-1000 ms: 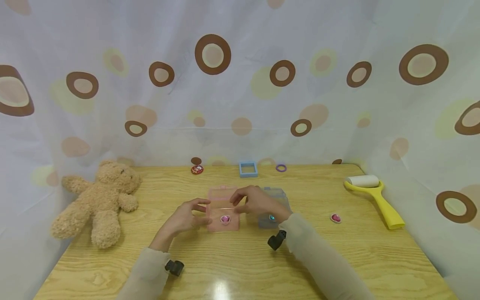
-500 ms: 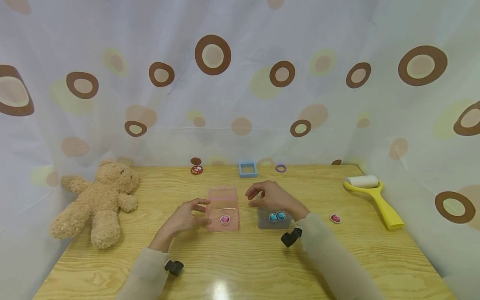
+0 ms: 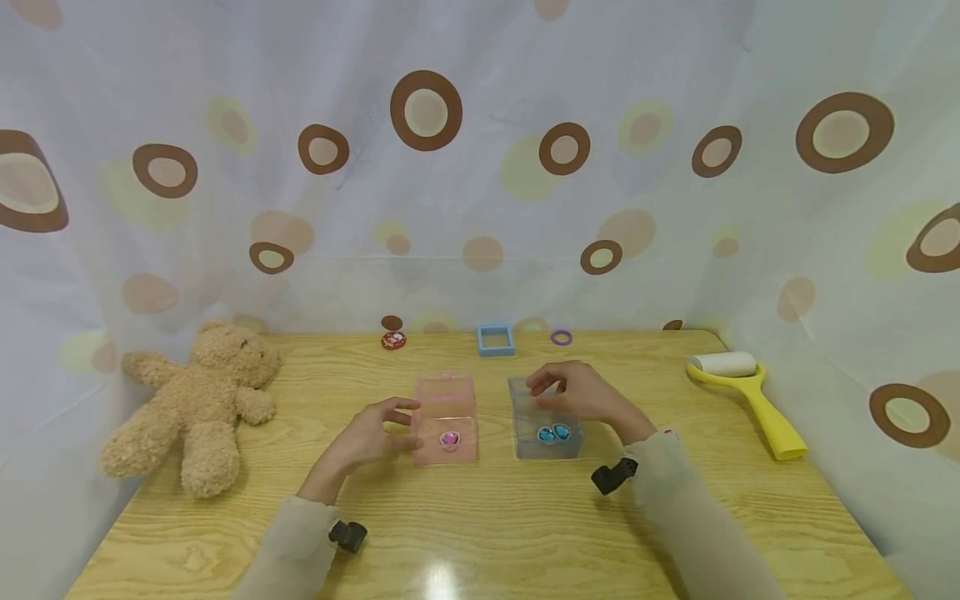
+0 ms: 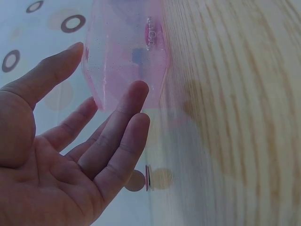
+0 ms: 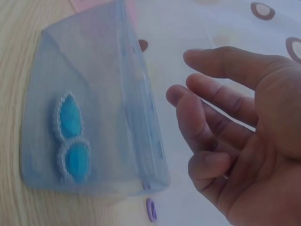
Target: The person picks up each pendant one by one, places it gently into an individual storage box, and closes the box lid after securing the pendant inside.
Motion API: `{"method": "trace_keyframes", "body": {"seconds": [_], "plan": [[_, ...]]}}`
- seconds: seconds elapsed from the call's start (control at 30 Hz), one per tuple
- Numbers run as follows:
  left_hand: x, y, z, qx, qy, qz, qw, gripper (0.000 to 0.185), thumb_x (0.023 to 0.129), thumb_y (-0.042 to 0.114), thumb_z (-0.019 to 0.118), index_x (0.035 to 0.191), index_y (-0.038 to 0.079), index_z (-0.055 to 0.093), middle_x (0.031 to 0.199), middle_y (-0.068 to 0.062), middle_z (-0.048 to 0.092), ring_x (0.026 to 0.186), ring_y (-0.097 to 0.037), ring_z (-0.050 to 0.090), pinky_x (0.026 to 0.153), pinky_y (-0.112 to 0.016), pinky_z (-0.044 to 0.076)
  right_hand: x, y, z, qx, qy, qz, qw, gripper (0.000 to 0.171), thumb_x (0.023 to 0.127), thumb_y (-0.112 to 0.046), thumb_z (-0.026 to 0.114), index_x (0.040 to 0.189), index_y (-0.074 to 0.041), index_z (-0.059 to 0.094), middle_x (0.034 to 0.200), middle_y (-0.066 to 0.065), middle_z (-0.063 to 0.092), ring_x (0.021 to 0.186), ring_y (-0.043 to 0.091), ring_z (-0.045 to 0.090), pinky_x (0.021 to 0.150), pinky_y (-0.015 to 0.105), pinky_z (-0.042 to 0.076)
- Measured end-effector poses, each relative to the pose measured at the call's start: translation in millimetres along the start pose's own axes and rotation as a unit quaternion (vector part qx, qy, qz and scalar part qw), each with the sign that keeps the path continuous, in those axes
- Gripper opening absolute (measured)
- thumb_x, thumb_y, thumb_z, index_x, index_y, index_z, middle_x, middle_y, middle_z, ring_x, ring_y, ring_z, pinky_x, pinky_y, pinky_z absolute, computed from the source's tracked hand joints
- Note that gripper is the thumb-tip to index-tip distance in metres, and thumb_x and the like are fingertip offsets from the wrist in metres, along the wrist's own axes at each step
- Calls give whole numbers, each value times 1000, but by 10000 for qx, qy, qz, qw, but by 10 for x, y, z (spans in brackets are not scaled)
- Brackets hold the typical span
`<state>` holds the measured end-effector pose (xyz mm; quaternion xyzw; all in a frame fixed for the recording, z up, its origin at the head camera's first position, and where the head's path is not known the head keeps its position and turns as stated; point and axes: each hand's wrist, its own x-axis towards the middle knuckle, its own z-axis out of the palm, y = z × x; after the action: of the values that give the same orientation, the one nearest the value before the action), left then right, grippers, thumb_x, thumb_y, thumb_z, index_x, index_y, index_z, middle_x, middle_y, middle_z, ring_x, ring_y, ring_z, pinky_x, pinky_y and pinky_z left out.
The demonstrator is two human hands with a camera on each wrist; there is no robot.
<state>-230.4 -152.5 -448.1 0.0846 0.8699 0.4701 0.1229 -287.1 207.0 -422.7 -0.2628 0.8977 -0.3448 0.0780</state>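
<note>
My left hand (image 3: 372, 431) is at the left side of a clear pink box (image 3: 446, 454) with its lid raised, fingers loosely spread and nothing in them. A pink heart-like gem with a white beaded rim (image 3: 450, 439) lies in that box. Over the back right of a clear blue-grey box (image 3: 528, 447), lid also raised, hovers my right hand (image 3: 588, 394), fingers loosely bent. The right wrist view shows this hand (image 5: 235, 127) holding nothing, apart from the box. Two blue gems (image 5: 70, 117) with beaded rims lie side by side in the blue box.
A teddy bear (image 3: 202, 400) lies at the left. Along the back are a red round piece (image 3: 393, 340), a blue square frame (image 3: 496, 350) and a purple ring (image 3: 561, 337). A yellow-handled roller (image 3: 768, 417) lies right. My right sleeve nearly covers another pink gem.
My right hand has moved right, from beside the pink box to above the blue box, uncovering both blue gems. Its sleeve now mostly hides the loose pink gem. The left hand has stayed put.
</note>
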Motion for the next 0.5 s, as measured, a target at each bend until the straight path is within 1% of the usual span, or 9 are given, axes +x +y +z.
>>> {"method": "trace_keyframes", "body": {"seconds": [0.17, 0.27, 0.33, 0.5], "plan": [[-3, 4, 1, 43, 0, 3, 10000, 59, 85, 13, 78, 140, 9, 56, 126, -19, 65, 108, -30, 64, 76, -33, 55, -78, 101, -89, 110, 72, 76, 9999, 32, 93, -25, 72, 120, -8, 69, 106, 2, 74, 99, 22, 66, 83, 35, 51], [-5, 2, 1, 63, 8, 31, 10000, 59, 85, 14, 78, 140, 9, 56, 126, -19, 65, 110, -31, 64, 78, -34, 55, -125, 150, -137, 88, 115, 137, 9998, 32, 93, -24, 71, 120, -8, 69, 107, 2, 74, 100, 22, 66, 82, 33, 50], [-9, 4, -1, 56, 3, 37, 10000, 59, 85, 14, 78, 140, 9, 56, 126, -19, 65, 112, -32, 63, 79, -35, 56, -158, 171, -167, 112, 147, 219, 9996, 31, 93, -23, 71, 120, -8, 69, 107, 4, 74, 97, 23, 66, 79, 32, 52], [-10, 8, -1, 56, 10, 36, 10000, 59, 85, 14, 79, 139, 9, 56, 126, -19, 65, 113, -32, 63, 80, -36, 56, -249, 247, -244, 183, 254, 383, 9988, 28, 93, -22, 72, 117, -8, 70, 107, 8, 73, 84, 18, 64, 67, 28, 54]]}}
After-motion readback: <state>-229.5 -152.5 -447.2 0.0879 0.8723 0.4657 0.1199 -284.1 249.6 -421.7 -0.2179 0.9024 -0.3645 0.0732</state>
